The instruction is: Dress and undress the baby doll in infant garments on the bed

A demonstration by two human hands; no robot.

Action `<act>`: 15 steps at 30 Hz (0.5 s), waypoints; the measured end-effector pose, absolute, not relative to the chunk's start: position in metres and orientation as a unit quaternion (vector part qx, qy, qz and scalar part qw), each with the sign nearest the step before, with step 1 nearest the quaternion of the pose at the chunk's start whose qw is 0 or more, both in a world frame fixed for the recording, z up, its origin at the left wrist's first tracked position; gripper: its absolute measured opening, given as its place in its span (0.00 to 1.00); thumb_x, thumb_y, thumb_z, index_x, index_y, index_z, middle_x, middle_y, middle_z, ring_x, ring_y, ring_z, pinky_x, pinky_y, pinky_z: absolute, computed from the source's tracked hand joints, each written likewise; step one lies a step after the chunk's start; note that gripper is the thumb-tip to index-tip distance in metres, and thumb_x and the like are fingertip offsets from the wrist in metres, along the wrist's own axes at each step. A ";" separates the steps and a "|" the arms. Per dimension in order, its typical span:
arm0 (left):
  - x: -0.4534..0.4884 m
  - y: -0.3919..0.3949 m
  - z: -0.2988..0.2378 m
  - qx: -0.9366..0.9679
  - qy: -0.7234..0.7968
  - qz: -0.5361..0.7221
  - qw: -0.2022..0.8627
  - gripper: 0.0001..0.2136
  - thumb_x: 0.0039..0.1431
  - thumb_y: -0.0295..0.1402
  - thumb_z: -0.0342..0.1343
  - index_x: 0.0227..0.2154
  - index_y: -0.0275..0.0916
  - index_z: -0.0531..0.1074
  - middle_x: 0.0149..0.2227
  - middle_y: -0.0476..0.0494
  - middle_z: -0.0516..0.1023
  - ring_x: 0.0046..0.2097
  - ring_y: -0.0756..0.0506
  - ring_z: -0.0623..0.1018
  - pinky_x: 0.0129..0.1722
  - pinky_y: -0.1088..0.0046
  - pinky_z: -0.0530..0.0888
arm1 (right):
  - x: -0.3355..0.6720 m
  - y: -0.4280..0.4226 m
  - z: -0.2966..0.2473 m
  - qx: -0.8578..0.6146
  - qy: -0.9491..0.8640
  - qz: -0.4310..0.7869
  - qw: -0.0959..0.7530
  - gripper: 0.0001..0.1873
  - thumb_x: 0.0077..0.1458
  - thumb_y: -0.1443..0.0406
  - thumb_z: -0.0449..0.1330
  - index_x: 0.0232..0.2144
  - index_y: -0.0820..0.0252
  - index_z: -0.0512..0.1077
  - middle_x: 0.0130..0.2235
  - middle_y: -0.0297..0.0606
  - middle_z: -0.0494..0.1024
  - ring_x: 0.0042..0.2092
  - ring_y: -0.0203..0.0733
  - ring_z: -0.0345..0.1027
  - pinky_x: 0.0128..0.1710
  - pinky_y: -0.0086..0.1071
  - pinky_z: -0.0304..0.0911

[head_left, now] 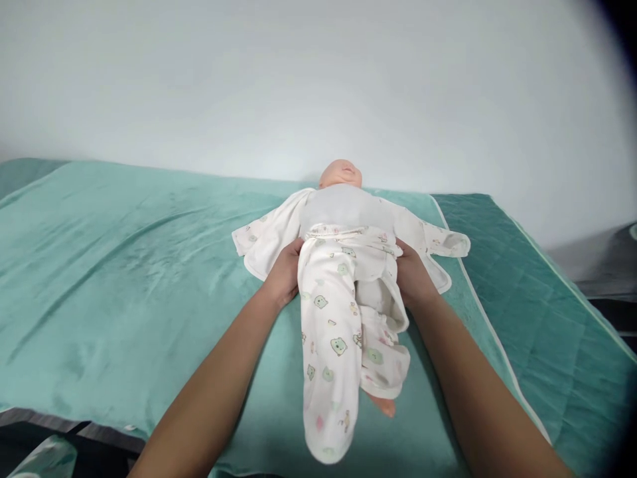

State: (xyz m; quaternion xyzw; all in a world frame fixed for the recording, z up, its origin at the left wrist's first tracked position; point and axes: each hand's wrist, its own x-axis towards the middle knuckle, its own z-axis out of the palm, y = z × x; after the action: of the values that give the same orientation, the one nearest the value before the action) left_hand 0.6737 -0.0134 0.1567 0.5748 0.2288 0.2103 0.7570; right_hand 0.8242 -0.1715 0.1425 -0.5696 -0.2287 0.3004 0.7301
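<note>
A baby doll lies on its back, head toward the wall, in a white open jacket with its sleeves spread out. White baby pants with green bear prints cover its waist and one leg down past the foot. On the other leg the cloth is bunched, and a bare foot sticks out below. My left hand is closed at the left side of the waistband, fingers partly under the doll. At the opposite hip my right hand grips the pants, its fingertips mostly hidden by cloth.
A teal blanket covers the bed, wrinkled on the left. Darker quilted bedding shows along the right. Behind the bed rises a white wall. A patterned cloth item sits below the bed's edge at lower left.
</note>
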 end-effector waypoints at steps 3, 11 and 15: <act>0.670 -0.013 0.155 0.651 0.241 0.255 0.673 0.08 0.49 0.31 0.59 0.33 0.36 0.76 0.33 0.47 0.79 0.36 0.47 0.74 0.37 0.72 0.71 | 0.830 -0.178 0.137 -0.593 -0.251 0.292 0.708 0.16 0.42 0.60 0.71 0.35 0.54 0.74 0.37 0.35 0.81 0.42 0.48 0.75 0.43 0.41 0.70; 0.661 -0.003 0.138 0.691 0.307 0.317 0.573 0.07 0.46 0.28 0.58 0.31 0.39 0.72 0.31 0.51 0.74 0.33 0.50 0.72 0.34 0.75 0.68 | 0.830 -0.189 0.131 -0.761 -0.339 0.114 0.541 0.13 0.51 0.60 0.63 0.38 0.58 0.76 0.38 0.37 0.80 0.38 0.43 0.70 0.41 0.37 0.65; 0.665 0.000 0.132 0.738 0.323 0.318 0.500 0.05 0.49 0.27 0.56 0.31 0.40 0.72 0.30 0.51 0.75 0.32 0.50 0.72 0.34 0.74 0.68 | 0.823 -0.185 0.133 -0.803 -0.335 0.043 0.491 0.09 0.51 0.62 0.60 0.34 0.58 0.76 0.33 0.38 0.80 0.35 0.44 0.68 0.36 0.35 0.63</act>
State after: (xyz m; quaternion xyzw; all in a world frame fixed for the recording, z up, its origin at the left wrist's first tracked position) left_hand 0.6649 0.0003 0.1319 0.7377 0.3230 0.3184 0.5002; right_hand 0.8230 -0.1853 0.1332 -0.8028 -0.3353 0.0430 0.4911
